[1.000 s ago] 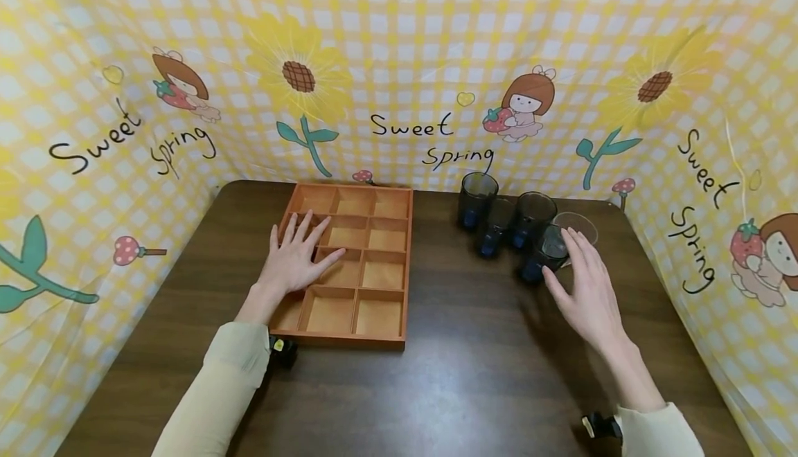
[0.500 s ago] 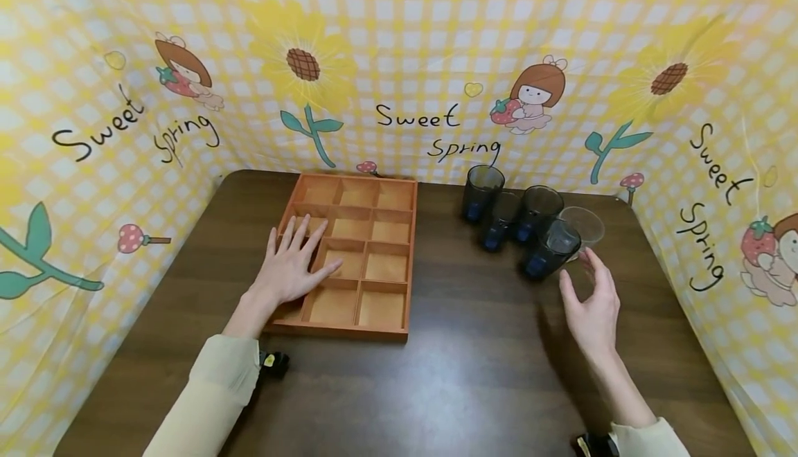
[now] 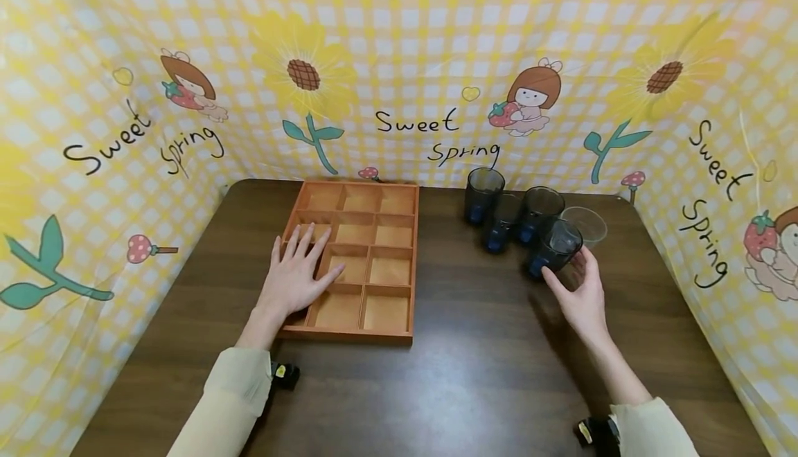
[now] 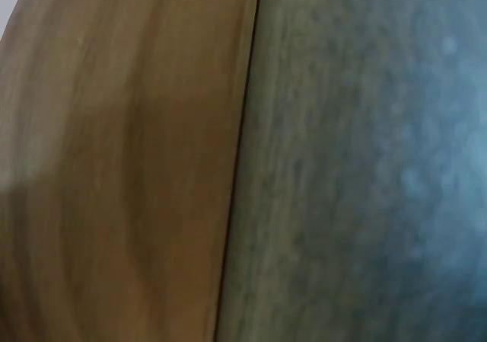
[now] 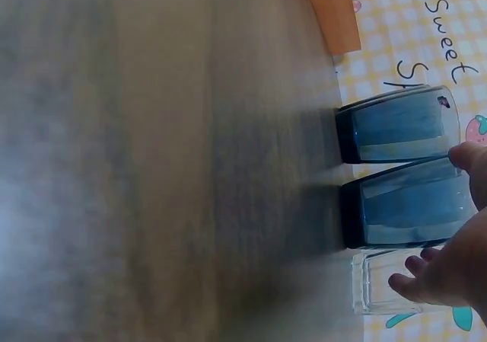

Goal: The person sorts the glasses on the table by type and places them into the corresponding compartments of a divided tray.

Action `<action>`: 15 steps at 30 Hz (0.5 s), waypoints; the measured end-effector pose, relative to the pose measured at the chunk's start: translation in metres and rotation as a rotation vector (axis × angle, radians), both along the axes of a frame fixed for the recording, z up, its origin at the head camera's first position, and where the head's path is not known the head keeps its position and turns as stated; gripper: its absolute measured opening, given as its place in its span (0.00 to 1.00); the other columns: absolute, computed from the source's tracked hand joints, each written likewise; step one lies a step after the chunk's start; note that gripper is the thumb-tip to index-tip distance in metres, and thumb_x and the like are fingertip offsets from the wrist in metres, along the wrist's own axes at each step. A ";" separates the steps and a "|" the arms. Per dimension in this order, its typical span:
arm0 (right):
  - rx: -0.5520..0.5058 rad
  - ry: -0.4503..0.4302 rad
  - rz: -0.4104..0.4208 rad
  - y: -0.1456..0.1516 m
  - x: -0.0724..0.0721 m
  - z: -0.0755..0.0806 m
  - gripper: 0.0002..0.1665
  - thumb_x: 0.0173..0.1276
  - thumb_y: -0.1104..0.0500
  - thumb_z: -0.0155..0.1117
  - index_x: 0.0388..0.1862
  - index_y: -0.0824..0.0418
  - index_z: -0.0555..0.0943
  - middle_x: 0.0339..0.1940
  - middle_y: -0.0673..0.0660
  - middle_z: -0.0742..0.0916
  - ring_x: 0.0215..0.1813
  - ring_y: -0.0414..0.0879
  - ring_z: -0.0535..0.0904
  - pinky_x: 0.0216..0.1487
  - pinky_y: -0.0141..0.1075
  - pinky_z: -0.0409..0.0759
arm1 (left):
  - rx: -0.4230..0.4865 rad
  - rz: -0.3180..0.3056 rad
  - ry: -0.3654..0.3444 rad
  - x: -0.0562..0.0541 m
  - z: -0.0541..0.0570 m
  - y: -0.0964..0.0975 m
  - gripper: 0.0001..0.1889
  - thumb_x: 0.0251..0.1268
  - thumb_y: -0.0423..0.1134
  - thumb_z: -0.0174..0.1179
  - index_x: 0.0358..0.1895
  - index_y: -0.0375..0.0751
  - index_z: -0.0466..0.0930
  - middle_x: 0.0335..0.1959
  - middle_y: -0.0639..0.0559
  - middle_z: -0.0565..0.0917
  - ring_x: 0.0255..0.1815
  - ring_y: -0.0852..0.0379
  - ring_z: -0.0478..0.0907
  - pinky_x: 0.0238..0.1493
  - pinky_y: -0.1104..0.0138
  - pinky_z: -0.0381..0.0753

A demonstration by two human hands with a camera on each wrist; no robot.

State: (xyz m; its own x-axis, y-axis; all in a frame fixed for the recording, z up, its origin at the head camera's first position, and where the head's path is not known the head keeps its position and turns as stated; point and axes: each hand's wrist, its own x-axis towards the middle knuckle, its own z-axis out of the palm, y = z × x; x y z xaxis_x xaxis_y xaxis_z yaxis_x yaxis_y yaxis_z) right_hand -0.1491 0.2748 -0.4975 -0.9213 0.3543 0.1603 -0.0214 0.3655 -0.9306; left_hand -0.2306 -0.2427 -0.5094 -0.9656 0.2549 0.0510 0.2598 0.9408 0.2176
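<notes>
My left hand [image 3: 291, 282] rests on the left side of a wooden compartment tray [image 3: 380, 339], its fingers straight and spread. In the left wrist view, only the tray's side wall [image 4: 129, 159] and the tabletop show. On the right, my right hand [image 3: 582, 298] is at the nearest dark blue glass [image 3: 557, 246]. The thumb is in front of it and the fingers are to its right, spread apart. In the right wrist view, the thumb [image 5: 466, 158] is by the glass's upper edge, while the fingers [image 5: 411, 285] are in front of a clear glass [image 5: 365, 285].
More dark blue glasses stand close behind the nearest one: a rear glass [image 3: 483, 197], a narrower glass [image 3: 501, 225] and another glass [image 3: 541, 208]. The clear glass stands at the right of the group. A yellow checked cloth [image 3: 411, 83] surrounds the brown table [image 3: 436, 388].
My right hand drew back from above the nearest glass, then came in lower around its side, thumb in front. The left hand stays on the tray. The view shifted slightly.
</notes>
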 end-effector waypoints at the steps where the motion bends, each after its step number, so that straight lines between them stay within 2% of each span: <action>1: -0.008 -0.007 0.001 -0.001 -0.002 0.000 0.49 0.73 0.68 0.74 0.87 0.67 0.60 0.81 0.73 0.75 0.82 0.60 0.71 0.87 0.60 0.66 | 0.001 0.002 -0.001 0.000 0.000 0.000 0.48 0.79 0.77 0.46 0.93 0.59 0.46 0.94 0.41 0.46 0.95 0.34 0.38 0.90 0.30 0.32; 2: -0.020 -0.013 0.002 -0.001 -0.004 0.000 0.49 0.73 0.68 0.74 0.87 0.67 0.60 0.80 0.72 0.75 0.80 0.57 0.72 0.88 0.57 0.67 | -0.001 0.003 0.000 0.001 -0.001 -0.001 0.48 0.80 0.77 0.46 0.93 0.59 0.46 0.94 0.41 0.46 0.95 0.34 0.39 0.90 0.29 0.32; 4: -0.038 -0.019 -0.003 -0.003 -0.008 -0.001 0.49 0.73 0.68 0.74 0.86 0.67 0.61 0.78 0.69 0.77 0.76 0.48 0.75 0.86 0.44 0.70 | 0.001 0.005 0.003 0.001 -0.001 -0.001 0.48 0.80 0.76 0.47 0.93 0.59 0.47 0.94 0.40 0.47 0.95 0.34 0.39 0.90 0.30 0.32; 8: -0.078 0.010 -0.019 -0.007 -0.014 -0.003 0.48 0.71 0.70 0.75 0.84 0.68 0.61 0.71 0.59 0.78 0.62 0.29 0.75 0.69 0.17 0.73 | 0.003 0.006 0.015 0.001 -0.001 -0.001 0.47 0.80 0.75 0.48 0.93 0.58 0.49 0.94 0.40 0.49 0.95 0.34 0.41 0.90 0.30 0.33; 10: -0.092 0.034 -0.027 -0.009 -0.016 -0.004 0.48 0.70 0.72 0.75 0.83 0.69 0.61 0.69 0.56 0.77 0.59 0.25 0.74 0.62 0.13 0.73 | 0.006 0.005 0.015 0.000 -0.001 -0.001 0.47 0.80 0.74 0.48 0.93 0.58 0.49 0.94 0.39 0.49 0.95 0.34 0.41 0.90 0.29 0.33; 15: -0.115 0.052 -0.022 -0.014 -0.020 -0.005 0.49 0.69 0.74 0.75 0.83 0.70 0.60 0.72 0.62 0.77 0.59 0.26 0.74 0.60 0.12 0.73 | 0.006 0.004 0.017 0.000 -0.001 -0.001 0.47 0.81 0.74 0.49 0.93 0.58 0.49 0.93 0.39 0.50 0.95 0.34 0.42 0.89 0.29 0.35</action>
